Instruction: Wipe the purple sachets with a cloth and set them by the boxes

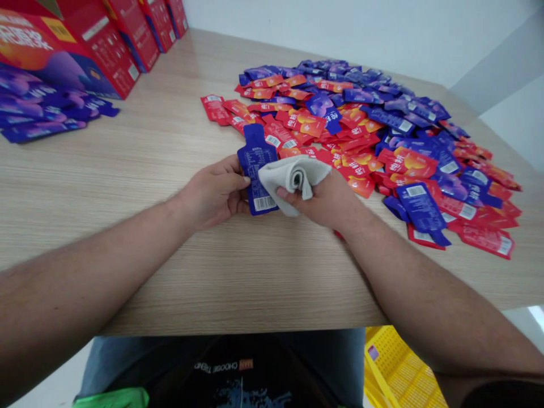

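Note:
My left hand pinches the left edge of a blue sachet, held upright just above the wooden table, with its barcode at the lower end. My right hand is closed around a folded grey cloth that presses against the sachet's right side. Both hands meet at the table's middle.
A large heap of red and blue sachets spreads across the right half of the table. Red boxes stand at the far left, with a row of blue sachets in front. A yellow crate sits below the table's near edge.

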Demonstrator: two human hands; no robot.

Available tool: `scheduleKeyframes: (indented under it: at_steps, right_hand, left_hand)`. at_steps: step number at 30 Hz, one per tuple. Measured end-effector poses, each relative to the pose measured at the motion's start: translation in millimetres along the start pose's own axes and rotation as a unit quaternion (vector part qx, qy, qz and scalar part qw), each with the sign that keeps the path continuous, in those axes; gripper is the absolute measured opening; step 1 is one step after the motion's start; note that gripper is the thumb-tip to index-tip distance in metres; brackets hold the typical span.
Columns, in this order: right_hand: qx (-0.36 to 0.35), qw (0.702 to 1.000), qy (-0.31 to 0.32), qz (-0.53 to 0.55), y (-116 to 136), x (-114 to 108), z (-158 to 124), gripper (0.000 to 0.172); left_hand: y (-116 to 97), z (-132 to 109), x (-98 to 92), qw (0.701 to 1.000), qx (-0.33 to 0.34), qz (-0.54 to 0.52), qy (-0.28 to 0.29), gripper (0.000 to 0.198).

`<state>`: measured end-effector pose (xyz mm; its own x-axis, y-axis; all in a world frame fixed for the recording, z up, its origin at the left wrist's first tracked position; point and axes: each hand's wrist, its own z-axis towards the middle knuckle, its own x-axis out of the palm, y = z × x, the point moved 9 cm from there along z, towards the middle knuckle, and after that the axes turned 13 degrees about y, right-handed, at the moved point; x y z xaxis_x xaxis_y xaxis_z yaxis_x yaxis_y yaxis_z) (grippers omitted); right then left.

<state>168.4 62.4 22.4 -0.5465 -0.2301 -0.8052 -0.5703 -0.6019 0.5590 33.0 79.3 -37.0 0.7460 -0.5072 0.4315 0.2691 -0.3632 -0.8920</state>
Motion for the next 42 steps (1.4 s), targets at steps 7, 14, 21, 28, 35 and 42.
scheduleKeyframes:
  at_steps: [7, 14, 21, 28, 35, 42]
  right_hand:
    - [0.028, 0.999, -0.019, -0.027, -4, -3, 0, 0.032]
    - [0.045, 0.998, -0.05, -0.019, -12, -15, 0, 0.035]
    - [0.013, 1.0, 0.007, 0.012, -3, -6, 2, 0.036]
    - [0.056, 0.998, -0.008, -0.036, -8, -10, 1, 0.032]
    - [0.16, 0.98, -0.095, -0.075, -59, -29, -2, 0.033]
    - [0.126, 0.988, -0.062, -0.058, -62, -11, -5, 0.029]
  left_hand:
    - [0, -2, 7.0, 1.0, -0.003, -0.003, 0.009, 0.035]
    - [11, -4, 15.4, 0.987, -0.052, 0.115, 0.101, 0.025]
    - [5, -3, 15.5, 0.97, -0.032, 0.205, 0.125, 0.021]
    - [9, -4, 13.8, 0.975, -0.058, 0.179, 0.121, 0.023]
    - [13, -7, 10.9, 0.968, -0.076, 0.173, 0.168, 0.032]
    - [-56, -32, -24.0, 0.948, -0.006, 0.318, 0.03, 0.015]
